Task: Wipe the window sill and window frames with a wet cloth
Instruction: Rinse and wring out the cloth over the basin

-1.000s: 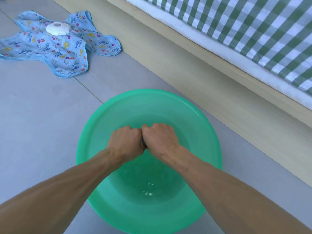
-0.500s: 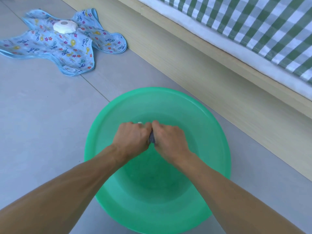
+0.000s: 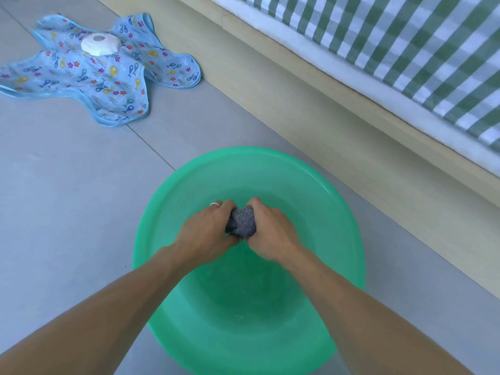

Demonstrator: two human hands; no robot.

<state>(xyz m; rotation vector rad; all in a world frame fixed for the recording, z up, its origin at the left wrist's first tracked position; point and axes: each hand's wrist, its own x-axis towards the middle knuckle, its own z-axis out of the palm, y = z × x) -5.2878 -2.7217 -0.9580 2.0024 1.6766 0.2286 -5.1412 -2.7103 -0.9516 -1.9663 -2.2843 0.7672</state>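
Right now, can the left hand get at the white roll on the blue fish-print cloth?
Probably not. The left hand and right hand both grip the grey cloth over the green basin. The white roll sits far across the floor on the blue fish-print cloth, seemingly beyond arm's reach.

The basin (image 3: 162,239) is a bright, even sea-green, slightly see-through at its rim and deeper green toward the bottom. The cloth (image 3: 241,222) bunched above it is dark grey with a fine lighter speckle. The floor (image 3: 67,185) is pale grey tile with thin darker joint lines. The mat (image 3: 89,77) is light blue with a brighter blue border, printed with small yellow and blue fish, red and purple stars and wavy lines. On it sits a white roll (image 3: 99,44). The wooden frame (image 3: 311,85) is pale beige. The fabric (image 3: 419,50) is checked green and white, over a white layer (image 3: 311,47).
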